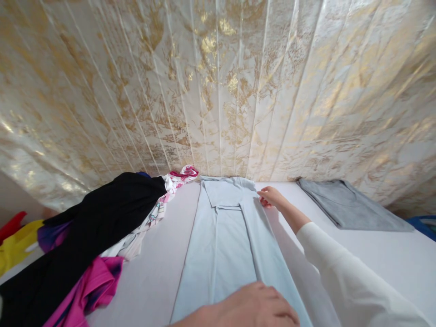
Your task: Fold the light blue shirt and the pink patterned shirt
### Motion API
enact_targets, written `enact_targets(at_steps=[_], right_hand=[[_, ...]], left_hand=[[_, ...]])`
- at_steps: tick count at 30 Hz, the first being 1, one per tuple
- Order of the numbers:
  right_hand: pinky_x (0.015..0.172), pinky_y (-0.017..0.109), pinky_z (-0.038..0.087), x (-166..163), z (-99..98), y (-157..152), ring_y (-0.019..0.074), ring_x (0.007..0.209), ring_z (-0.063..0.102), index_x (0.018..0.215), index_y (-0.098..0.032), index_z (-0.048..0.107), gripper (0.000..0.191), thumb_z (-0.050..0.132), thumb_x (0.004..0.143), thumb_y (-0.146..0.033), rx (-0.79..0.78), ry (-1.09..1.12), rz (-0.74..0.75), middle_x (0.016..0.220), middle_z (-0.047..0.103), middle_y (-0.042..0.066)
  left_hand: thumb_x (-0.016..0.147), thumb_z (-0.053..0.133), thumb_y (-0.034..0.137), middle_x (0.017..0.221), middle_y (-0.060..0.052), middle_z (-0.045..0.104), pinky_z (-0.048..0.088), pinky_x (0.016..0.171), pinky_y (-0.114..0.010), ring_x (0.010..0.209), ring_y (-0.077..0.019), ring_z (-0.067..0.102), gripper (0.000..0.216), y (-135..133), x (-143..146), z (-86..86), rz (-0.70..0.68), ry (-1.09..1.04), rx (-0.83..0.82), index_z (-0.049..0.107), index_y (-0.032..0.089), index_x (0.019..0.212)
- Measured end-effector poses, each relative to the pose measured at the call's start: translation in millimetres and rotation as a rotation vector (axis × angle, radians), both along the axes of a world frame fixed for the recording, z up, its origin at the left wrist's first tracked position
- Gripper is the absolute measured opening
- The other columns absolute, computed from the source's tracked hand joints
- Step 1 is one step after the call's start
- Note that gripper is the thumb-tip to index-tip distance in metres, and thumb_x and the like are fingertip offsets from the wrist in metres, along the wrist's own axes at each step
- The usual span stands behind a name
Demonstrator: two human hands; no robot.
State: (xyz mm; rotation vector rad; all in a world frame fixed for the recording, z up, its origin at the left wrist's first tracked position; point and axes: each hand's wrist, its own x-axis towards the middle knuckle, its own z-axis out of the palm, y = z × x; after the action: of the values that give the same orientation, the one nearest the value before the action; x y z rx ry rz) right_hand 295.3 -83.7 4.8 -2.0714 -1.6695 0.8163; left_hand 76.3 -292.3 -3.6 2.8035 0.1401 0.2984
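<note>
A pale blue garment point(225, 240) lies lengthwise on the white table point(156, 268), its sides folded in toward the middle. My right hand point(270, 197), in a white long sleeve, reaches to the garment's far right corner and pinches the folded edge there. My left hand point(255, 305) rests flat on the near end of the garment, fingers stretched out, pressing the cloth down.
A heap of clothes lies at the left: a black piece point(88, 240), a pink one point(91, 286), a white patterned one point(153, 213). A folded grey garment point(350, 204) sits at the back right. A gold-and-white panelled wall point(218, 91) stands behind the table.
</note>
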Motion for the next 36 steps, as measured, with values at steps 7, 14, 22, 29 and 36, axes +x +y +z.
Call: enact_targets(at_steps=[7, 14, 22, 29, 36], right_hand=[[0.083, 0.041, 0.054, 0.5, 0.5, 24.2, 0.0212, 0.099, 0.062, 0.119, -0.017, 0.057, 0.033, 0.059, 0.092, -0.036, -0.104, -0.011, 0.01, 0.119, 0.06, 0.007], [0.084, 0.041, 0.053, 6.3, -2.4, 42.9, 0.0203, 0.1, 0.062, 0.117, -0.018, 0.059, 0.03, 0.058, 0.093, -0.036, 0.105, -0.158, -0.031, 0.119, 0.06, 0.007], [0.09, 0.036, 0.049, -26.5, 5.0, -19.6, 0.0207, 0.1, 0.064, 0.139, -0.012, 0.034, 0.048, 0.046, 0.094, -0.027, 0.425, -0.122, 0.083, 0.122, 0.061, 0.014], [0.104, 0.047, 0.041, -59.9, -31.5, -178.5, 0.0261, 0.138, 0.037, 0.149, -0.018, 0.023, 0.061, 0.042, 0.097, -0.042, 0.73, -0.303, 0.575, 0.147, 0.043, 0.017], [0.109, 0.05, 0.036, -51.5, -40.6, -209.9, 0.0257, 0.144, 0.023, 0.152, -0.015, 0.02, 0.07, 0.041, 0.095, -0.052, 0.588, -0.465, 0.613, 0.155, 0.029, 0.015]], left_hand=[[0.103, 0.034, 0.031, 0.149, -0.001, 0.041, 0.036, 0.104, -0.031, 0.14, -0.0172, 0.032, 0.032, 12.0, -18.6, 4.8, 0.067, 0.001, 0.306, 0.048, 0.023, 0.131], [0.102, 0.037, 0.039, 0.153, -0.001, 0.033, 0.029, 0.113, -0.035, 0.143, -0.0167, 0.025, 0.044, 27.5, -19.7, 1.0, 0.067, 0.031, 0.124, 0.038, 0.024, 0.143], [0.102, 0.035, 0.036, 0.156, -0.007, 0.027, 0.02, 0.116, -0.035, 0.144, -0.0163, 0.02, 0.046, 49.3, -40.1, 25.9, 0.248, 0.0, 0.008, 0.036, 0.017, 0.144], [0.103, 0.029, 0.042, 0.155, -0.011, 0.026, 0.025, 0.114, -0.042, 0.144, -0.0216, 0.022, 0.054, 35.9, -108.2, 6.5, 0.756, 0.086, 0.042, 0.022, 0.019, 0.151], [0.102, 0.027, 0.049, 0.155, -0.009, 0.026, 0.027, 0.112, -0.045, 0.143, -0.024, 0.022, 0.051, 36.0, -110.7, 4.0, 0.768, 0.168, 0.078, 0.035, 0.025, 0.146]])
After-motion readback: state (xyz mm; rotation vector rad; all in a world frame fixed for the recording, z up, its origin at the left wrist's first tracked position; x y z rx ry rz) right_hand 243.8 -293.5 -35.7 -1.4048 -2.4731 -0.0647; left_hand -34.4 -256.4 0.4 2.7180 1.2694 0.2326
